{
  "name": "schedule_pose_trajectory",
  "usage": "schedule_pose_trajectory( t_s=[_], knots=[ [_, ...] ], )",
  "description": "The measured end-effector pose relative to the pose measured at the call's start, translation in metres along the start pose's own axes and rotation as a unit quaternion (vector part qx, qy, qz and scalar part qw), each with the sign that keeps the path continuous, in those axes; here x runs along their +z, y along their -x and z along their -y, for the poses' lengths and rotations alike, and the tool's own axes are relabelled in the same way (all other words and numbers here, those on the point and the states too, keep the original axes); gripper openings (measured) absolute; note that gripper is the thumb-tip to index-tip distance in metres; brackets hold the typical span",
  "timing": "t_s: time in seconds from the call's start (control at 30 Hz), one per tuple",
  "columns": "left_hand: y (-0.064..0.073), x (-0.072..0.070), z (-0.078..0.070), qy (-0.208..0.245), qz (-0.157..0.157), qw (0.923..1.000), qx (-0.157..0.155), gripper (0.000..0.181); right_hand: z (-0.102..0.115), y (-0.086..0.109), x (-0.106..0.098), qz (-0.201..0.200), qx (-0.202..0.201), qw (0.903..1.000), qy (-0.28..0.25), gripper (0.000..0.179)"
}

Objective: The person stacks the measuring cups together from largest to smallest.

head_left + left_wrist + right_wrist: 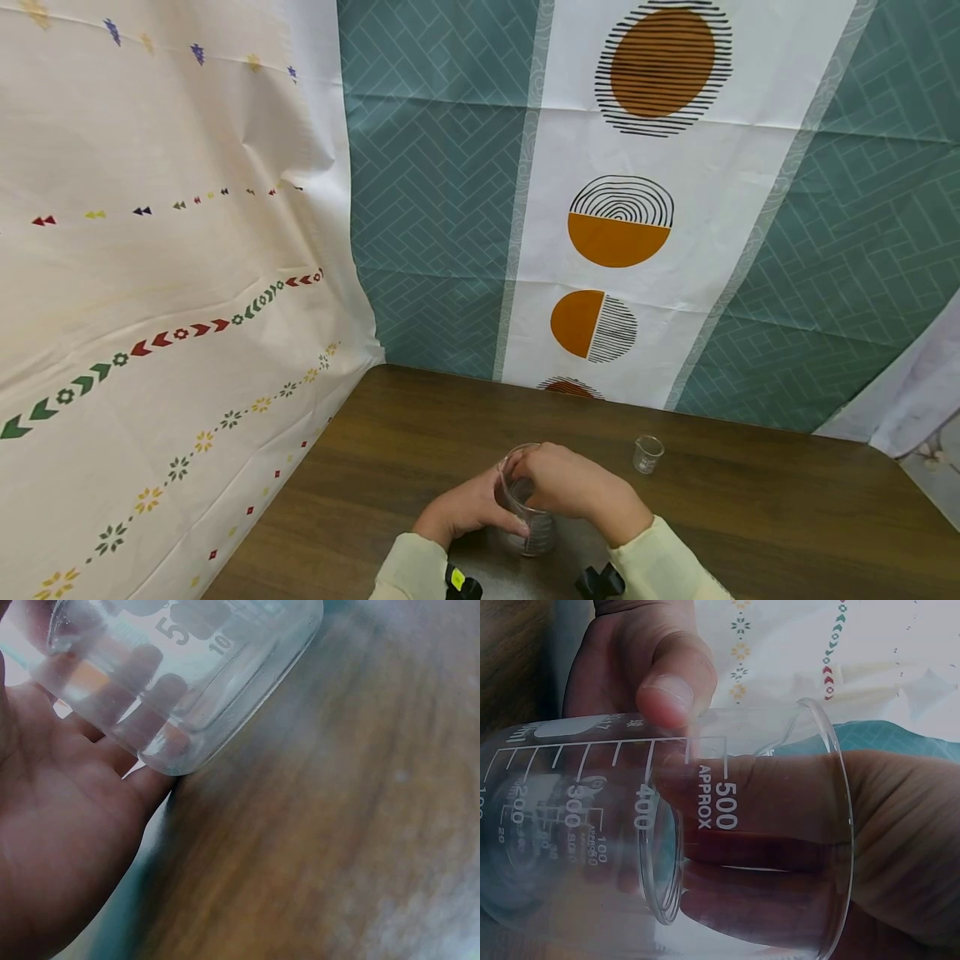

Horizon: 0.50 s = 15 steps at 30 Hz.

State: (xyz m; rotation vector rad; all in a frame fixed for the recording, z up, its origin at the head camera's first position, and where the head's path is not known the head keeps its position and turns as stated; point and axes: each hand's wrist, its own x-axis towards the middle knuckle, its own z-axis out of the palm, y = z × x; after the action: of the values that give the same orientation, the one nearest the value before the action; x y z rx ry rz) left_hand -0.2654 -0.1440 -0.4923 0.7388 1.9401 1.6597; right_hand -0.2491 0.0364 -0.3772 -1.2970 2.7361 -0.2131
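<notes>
A large clear glass beaker (615,761) with a white scale up to 500 stands on the table in the head view and lies across the right wrist view. My left hand (476,507) grips its outside, with the thumb on the near wall and the fingers behind the glass. My right hand (570,483) reaches in through the mouth, its fingers at the rim of a smaller beaker (660,904) nested inside. Through the glass, the thumb and fingers pinch that rim. The left wrist view shows the palm (67,825) beside the beaker's base (225,739).
A small beaker (648,457) with a spout stands alone on the brown wooden table (780,492), back and right of my hands. A patterned cream cloth (187,350) hangs on the left, and a green and white curtain (435,208) hangs behind the table.
</notes>
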Motion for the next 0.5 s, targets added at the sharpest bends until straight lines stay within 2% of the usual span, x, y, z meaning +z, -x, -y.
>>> schedule_pose_trajectory(
  t_s=[0.5],
  knots=[
    [-0.0004, -0.0002, 0.0018, 0.003, 0.004, 1.0000, 0.004, 0.097, -0.0011, 0.0005, 0.0001, -0.004, -0.003, 1.0000, 0.000, 0.024]
  ],
)
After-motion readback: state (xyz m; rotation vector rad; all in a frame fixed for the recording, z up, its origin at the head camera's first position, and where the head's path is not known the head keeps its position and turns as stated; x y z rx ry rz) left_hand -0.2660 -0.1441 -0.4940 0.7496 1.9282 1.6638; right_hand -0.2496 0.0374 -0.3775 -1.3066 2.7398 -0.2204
